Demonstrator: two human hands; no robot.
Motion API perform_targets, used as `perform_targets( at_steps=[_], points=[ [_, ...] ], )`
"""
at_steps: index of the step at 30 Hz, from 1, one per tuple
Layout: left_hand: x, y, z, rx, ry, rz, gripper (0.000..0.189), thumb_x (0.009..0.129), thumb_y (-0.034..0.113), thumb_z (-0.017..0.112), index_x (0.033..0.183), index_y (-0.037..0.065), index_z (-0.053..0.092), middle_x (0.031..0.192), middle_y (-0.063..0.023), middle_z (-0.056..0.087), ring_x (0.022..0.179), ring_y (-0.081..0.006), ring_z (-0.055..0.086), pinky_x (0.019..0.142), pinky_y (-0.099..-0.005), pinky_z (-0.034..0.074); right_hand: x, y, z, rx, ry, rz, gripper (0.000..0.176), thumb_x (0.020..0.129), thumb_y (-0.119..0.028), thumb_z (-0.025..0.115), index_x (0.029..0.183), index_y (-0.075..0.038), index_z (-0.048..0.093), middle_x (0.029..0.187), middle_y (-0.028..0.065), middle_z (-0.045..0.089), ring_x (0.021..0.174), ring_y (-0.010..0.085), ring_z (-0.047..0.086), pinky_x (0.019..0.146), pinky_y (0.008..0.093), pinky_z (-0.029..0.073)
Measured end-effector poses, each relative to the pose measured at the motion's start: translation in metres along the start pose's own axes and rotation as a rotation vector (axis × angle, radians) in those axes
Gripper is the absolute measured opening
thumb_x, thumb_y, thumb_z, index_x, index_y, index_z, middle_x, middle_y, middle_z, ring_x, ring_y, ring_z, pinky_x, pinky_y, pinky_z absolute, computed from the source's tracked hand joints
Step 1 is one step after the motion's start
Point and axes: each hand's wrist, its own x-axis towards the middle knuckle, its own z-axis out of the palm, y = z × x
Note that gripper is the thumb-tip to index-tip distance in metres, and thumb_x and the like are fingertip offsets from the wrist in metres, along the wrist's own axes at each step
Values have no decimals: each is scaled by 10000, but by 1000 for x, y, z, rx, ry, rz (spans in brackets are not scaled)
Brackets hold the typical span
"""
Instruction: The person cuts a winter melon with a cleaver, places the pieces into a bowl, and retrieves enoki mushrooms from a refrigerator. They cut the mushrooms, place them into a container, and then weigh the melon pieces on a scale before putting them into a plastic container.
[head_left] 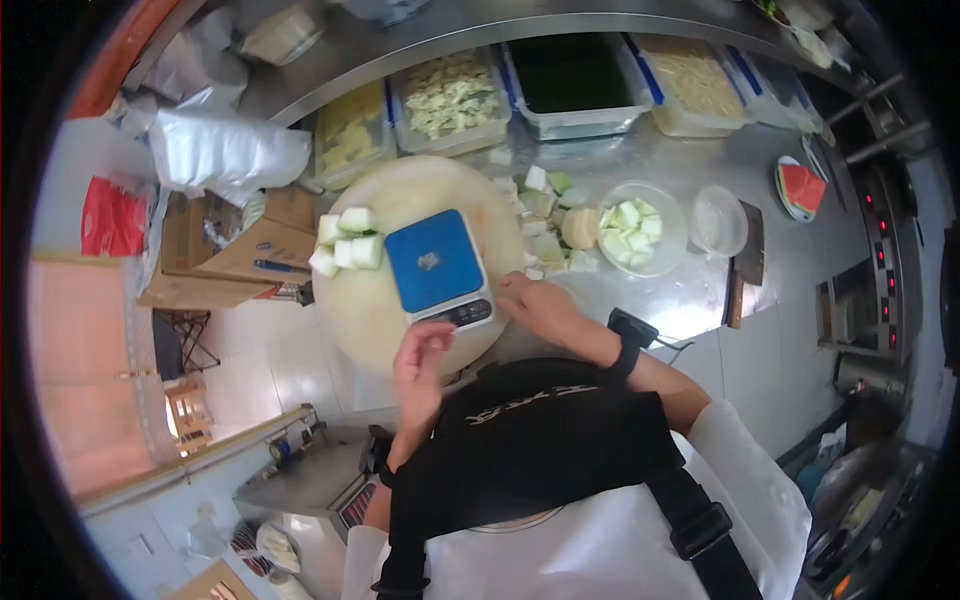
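Note:
A kitchen scale with a blue top (434, 262) rests on a round cutting board (365, 315). My left hand (420, 368) is at the scale's near edge, by the button panel, its fingers curled; whether they hold anything is not visible. On the scale's right side, my right hand (540, 308) is close to the panel's corner with bent fingers. Pale green-white chunks (359, 252) sit on the board left of the scale. More cut pieces (545, 245) lie on the steel counter to the right, beside a clear bowl of chunks (630, 232).
Several food tubs (575, 85) line the back of the counter. A cleaver (748, 245) lies on the right, near an empty-looking clear bowl (719, 221) and a plate with red fruit (800, 188). A cardboard box (215, 245) and silvery bag (225, 150) are at the left.

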Motion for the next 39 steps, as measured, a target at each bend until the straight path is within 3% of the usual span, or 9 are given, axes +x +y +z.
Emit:
perform_targets(
  at_steps=[4,6,10,12,20,27,32,37,39],
  points=[
    [24,4,49,-234,-477,-232,169,892,23,454,1015,17,571,986,-73,594,938,-152,553,863,-288,422,-47,37,-58,381,74,193,196,896,-132,490,1036,-11,556,657,74,581,554,175,577,516,306,466],
    [34,3,84,328,-648,205,223,849,-19,472,1048,19,565,1050,-105,592,977,-217,576,909,-342,425,-77,75,-87,444,347,156,191,885,-47,453,1024,-22,581,647,12,537,557,70,521,505,236,446],
    [45,-36,110,507,-651,301,291,839,-17,539,1120,58,562,1060,-102,612,1063,-234,566,896,-340,434,-108,164,-157,-106,900,162,179,857,13,503,1014,-35,574,798,71,552,660,141,556,591,255,460],
    [45,-30,120,325,-657,-188,282,809,48,592,1087,23,558,1079,-148,576,1046,-325,534,929,-373,408,-110,191,-184,-486,862,95,279,785,1,579,1059,-51,565,1010,121,548,950,260,549,764,371,444],
    [55,-44,150,591,-654,6,306,819,128,613,1104,34,556,1090,-160,572,1052,-335,526,910,-378,415,-97,261,-223,-844,530,224,211,783,-146,619,990,-111,644,972,28,619,932,218,558,740,389,401],
    [30,-64,140,552,-507,48,301,862,151,600,1142,53,546,1095,-147,590,1043,-281,562,884,-343,438,-69,215,-244,-744,821,61,334,752,-138,675,1061,-73,568,1067,122,575,979,312,540,857,401,381],
    [-11,-83,134,488,-434,-356,224,858,147,613,1053,38,600,994,-113,622,892,-211,599,796,-309,466,-94,163,-171,-70,375,-293,150,798,20,566,943,-18,571,892,148,570,849,326,552,736,361,451],
    [-72,-103,147,409,103,11,195,830,217,637,859,25,624,726,-123,599,699,-275,591,657,-338,465,-144,133,-78,124,-204,-269,121,798,-18,602,917,-34,590,873,132,563,798,311,555,689,352,461],
    [-103,-110,141,370,122,-166,190,828,198,645,857,13,611,715,-95,593,672,-216,569,643,-308,459,-166,149,-44,122,-348,-218,122,799,-44,617,918,-37,593,888,133,563,799,312,556,688,351,461]
  ],
)
